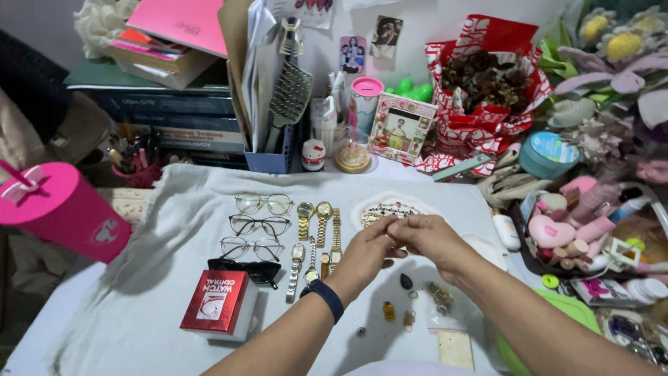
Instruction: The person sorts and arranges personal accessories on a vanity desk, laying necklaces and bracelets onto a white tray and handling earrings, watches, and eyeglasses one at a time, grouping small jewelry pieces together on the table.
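Note:
My left hand (367, 252), with a dark blue band on its wrist, and my right hand (428, 239) meet fingertip to fingertip above a white cloth (167, 230). They pinch something small between them; what it is I cannot tell. Just behind the hands lies a white dish (365, 205) of jewellery. Left of the hands several wristwatches (316, 240) lie in rows. Below the hands sit small trinkets (440, 296) and a dark stone (406, 281).
Several pairs of glasses (259, 226) and dark sunglasses (254, 270) lie left of the watches, with a red box (216, 301) in front. A pink tumbler (59, 209) stands far left. A basket of cosmetics (591, 237) sits right; books, a hairbrush (289, 94) and a photo frame (400, 129) line the back.

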